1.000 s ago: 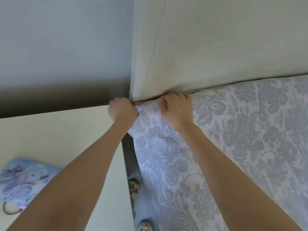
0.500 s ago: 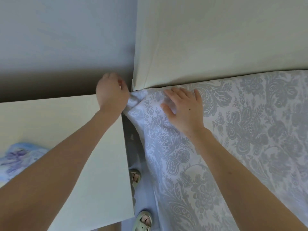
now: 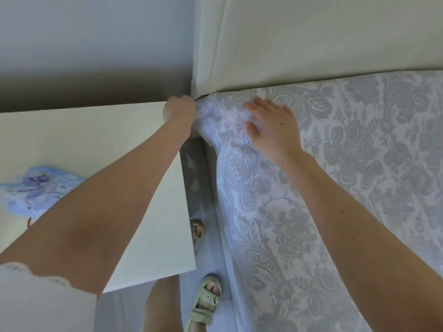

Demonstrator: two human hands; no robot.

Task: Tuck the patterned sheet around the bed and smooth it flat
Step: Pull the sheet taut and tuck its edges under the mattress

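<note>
Head view, left grip [image 3: 179, 111] clenching patterned sheet [image 3: 347, 168] by headboard [image 3: 311, 39], right grip [image 3: 273, 125] spread flat atop, nightstand [image 3: 84, 140] beside.

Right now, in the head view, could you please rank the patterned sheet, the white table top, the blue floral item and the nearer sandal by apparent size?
1. patterned sheet
2. white table top, partly behind the left arm
3. blue floral item and nearer sandal: too close to rank, both partly cut off.

Both arms outstretched; left hand [image 3: 179, 111] fisted on the sheet [image 3: 263, 188], right hand [image 3: 273, 125] flat, fingers straight.
</note>
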